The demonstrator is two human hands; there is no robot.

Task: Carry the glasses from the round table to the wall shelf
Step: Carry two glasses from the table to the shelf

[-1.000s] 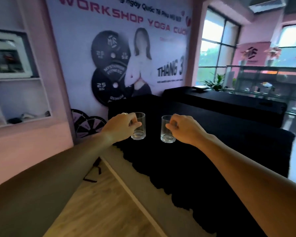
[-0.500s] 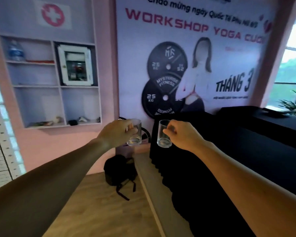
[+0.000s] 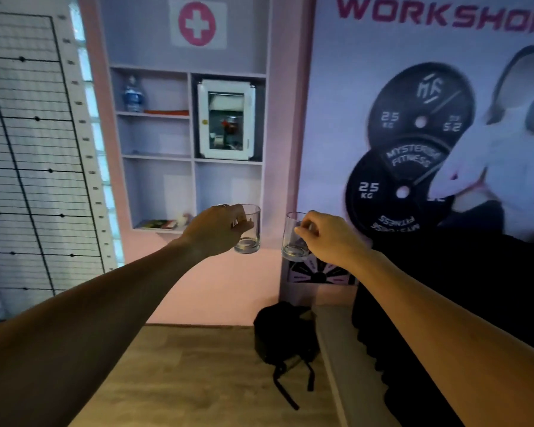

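Pink walls frame a recessed wall shelf (image 3: pixel 158 157) under a red-cross sign (image 3: pixel 197 24), beside a banner (image 3: pixel 429 118) reading "WORKSHOP" with printed weight plates marked "25 KG" and "MYSTERIOSA FITNESS". Held out toward it, the left hand (image 3: pixel 216 232) has its fingers wrapped round a clear cylindrical left glass (image 3: pixel 248 231). The right hand (image 3: pixel 330 238) pinches the rim of a matching right glass (image 3: pixel 293 238), the two tumblers near but apart.

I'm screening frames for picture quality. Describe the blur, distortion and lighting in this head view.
Head view: wide-angle distortion bows the white gridded panel at left; the pink wall shelf unit and the purple workshop banner look slightly soft; dim, pinkish light; the black backpack on the floor is nearly featureless; the clear glass tumblers in the left hand and right hand stay readable.
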